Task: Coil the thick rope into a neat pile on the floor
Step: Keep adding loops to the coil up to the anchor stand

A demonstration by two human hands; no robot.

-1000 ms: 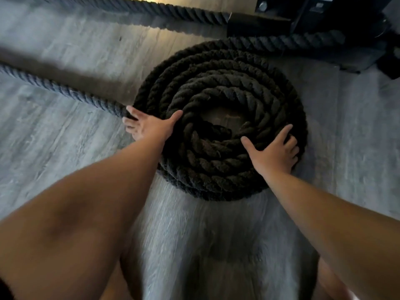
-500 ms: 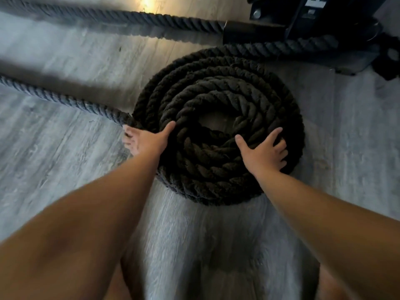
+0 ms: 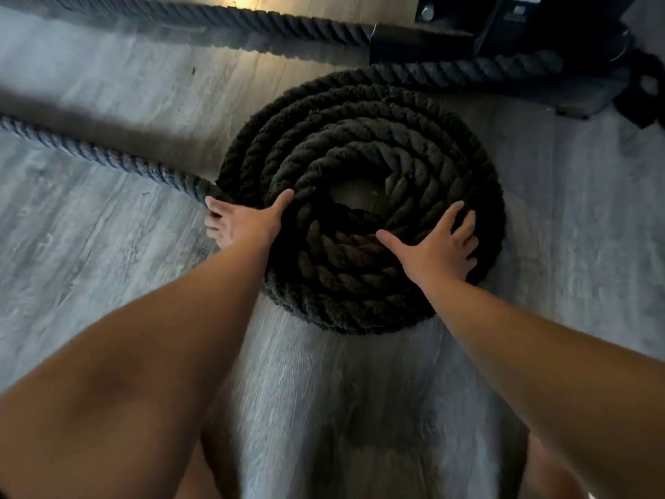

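A thick dark twisted rope lies wound into a round flat coil (image 3: 363, 138) of several turns on the grey wood floor, with a small bare gap at its centre. A loose length of the rope (image 3: 90, 151) runs in from the left edge and meets the coil's left side. My left hand (image 3: 244, 221) presses against the coil's left rim where that loose length joins, thumb up on the turns, fingers curled down toward the floor. My right hand (image 3: 437, 243) lies flat and spread on top of the coil's right front turns.
Another stretch of rope (image 3: 252, 21) crosses the top of the view and ends in a black sleeve. A black metal frame base (image 3: 539, 27) with bolts stands at the top right, just behind the coil. Grey floor planks (image 3: 90, 264) lie to the left and front.
Both hands have stayed on the coil. My right hand has slid slightly inward and flattened on the turns; my left hand shifted a little lower along the left rim.
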